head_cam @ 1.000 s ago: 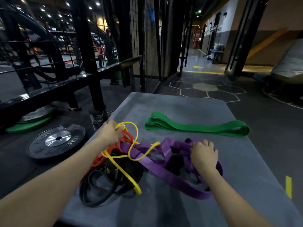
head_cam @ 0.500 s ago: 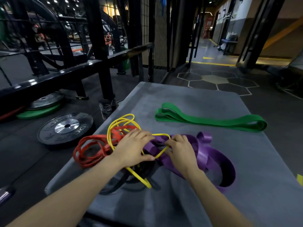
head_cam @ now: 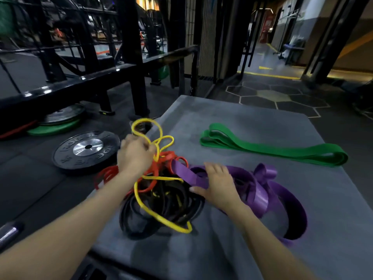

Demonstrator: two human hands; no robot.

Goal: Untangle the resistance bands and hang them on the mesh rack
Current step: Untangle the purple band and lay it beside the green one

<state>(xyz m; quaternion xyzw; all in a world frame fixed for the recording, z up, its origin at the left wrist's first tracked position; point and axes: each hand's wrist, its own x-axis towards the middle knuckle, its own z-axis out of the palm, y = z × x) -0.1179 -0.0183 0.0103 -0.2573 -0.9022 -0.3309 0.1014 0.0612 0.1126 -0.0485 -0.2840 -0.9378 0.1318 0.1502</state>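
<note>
The left hand (head_cam: 134,156) grips the yellow band (head_cam: 149,207), its fingers curled round the thin strand so that 2 loops stand up just beyond the knuckles and the rest trails back toward the person, over the pile and down to the near side. Directly under that grip sits the red band (head_cam: 105,175), bunched, part of it spilling off the left edge of the grey mat (head_cam: 242,118) beside the left forearm. Below and toward the person from the grip lies the black band (head_cam: 181,209), coiled in several turns with the yellow strand crossing over it. The right hand (head_cam: 219,186) rests flat with fingers spread and straight on the purple band (head_cam: 282,190), pressing it to the mat; the wide purple strip runs from under the palm leftward to the red band and rightward into a big open loop. Well beyond the right hand, apart from the tangle, the green band (head_cam: 272,148) lies folded flat and free. Left of the gripping hand, off the mat, a black weight plate (head_cam: 86,150) lies on the floor. A mesh panel (head_cam: 203,33) stands far beyond both hands.
</note>
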